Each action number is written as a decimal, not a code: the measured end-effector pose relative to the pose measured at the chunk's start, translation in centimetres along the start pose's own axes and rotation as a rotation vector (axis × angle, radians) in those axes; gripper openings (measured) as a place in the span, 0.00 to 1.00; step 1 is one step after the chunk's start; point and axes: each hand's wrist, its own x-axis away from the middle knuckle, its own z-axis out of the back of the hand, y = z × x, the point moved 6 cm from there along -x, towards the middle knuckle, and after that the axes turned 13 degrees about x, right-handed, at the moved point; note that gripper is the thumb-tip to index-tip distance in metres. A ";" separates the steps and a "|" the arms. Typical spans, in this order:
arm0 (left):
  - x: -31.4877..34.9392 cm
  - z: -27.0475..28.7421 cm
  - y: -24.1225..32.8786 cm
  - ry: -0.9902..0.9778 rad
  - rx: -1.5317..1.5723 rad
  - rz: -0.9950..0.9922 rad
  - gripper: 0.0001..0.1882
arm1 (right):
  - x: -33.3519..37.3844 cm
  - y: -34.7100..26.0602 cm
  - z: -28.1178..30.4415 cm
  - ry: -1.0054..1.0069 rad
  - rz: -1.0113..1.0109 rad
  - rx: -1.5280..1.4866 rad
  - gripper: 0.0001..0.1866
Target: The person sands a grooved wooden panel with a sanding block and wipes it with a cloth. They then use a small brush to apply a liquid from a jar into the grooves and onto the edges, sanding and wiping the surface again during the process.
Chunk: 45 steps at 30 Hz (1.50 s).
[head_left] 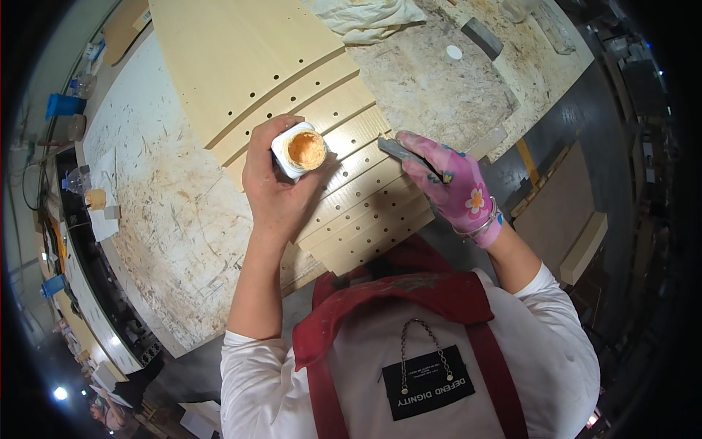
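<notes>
Bare and wrapped round a white jar (287,157), my left hand (274,186) holds it above the boards with its mouth facing up. Inside the jar is a thick orange-tan paste (307,151). My right hand (453,183), in a pink flowered glove, grips a grey scraper (398,150). The blade's end, with a little tan stuff on it, lies over the right edge of the boards; whether it touches them I cannot tell. Below both hands, several pale wooden boards (358,197) overlap in steps, with rows of small dark holes along them.
The boards lie on a stained worktable (183,241). Toward its far side are a crumpled cloth (373,18), a grey block (482,38) and a round white lid (454,53). A blue container (64,106) stands at the far left. Wooden panels (559,197) lean at right, beyond the table's edge.
</notes>
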 end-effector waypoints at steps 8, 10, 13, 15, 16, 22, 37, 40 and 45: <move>0.1 0.1 -0.1 0.006 0.004 0.012 0.28 | 0.1 -0.6 0.9 0.036 0.015 0.154 0.17; 0.0 0.0 0.1 0.006 0.009 0.017 0.28 | 0.1 -0.4 1.0 0.084 0.029 0.150 0.17; -0.1 0.1 0.0 -0.001 0.007 0.012 0.29 | -0.1 -0.3 0.6 0.067 0.035 0.164 0.17; 0.0 0.2 0.0 -0.006 -0.041 -0.025 0.29 | 0.1 -0.3 0.7 0.037 0.059 0.231 0.17; 0.0 0.2 0.0 -0.006 -0.042 -0.024 0.29 | -0.1 -0.4 0.8 0.036 0.060 0.229 0.17; -0.1 0.0 0.0 0.001 -0.011 0.003 0.29 | -0.6 -0.4 0.8 0.063 0.057 0.126 0.16; 0.1 0.2 -0.2 0.005 0.007 -0.014 0.30 | -0.8 -0.8 1.6 -0.026 0.034 0.122 0.16; 0.2 0.2 -0.2 0.007 0.013 -0.013 0.30 | -2.2 -1.1 1.8 0.003 -0.045 0.040 0.17; 0.4 0.1 -0.5 -0.063 0.025 0.043 0.32 | -3.4 -1.2 0.7 0.055 0.060 0.047 0.17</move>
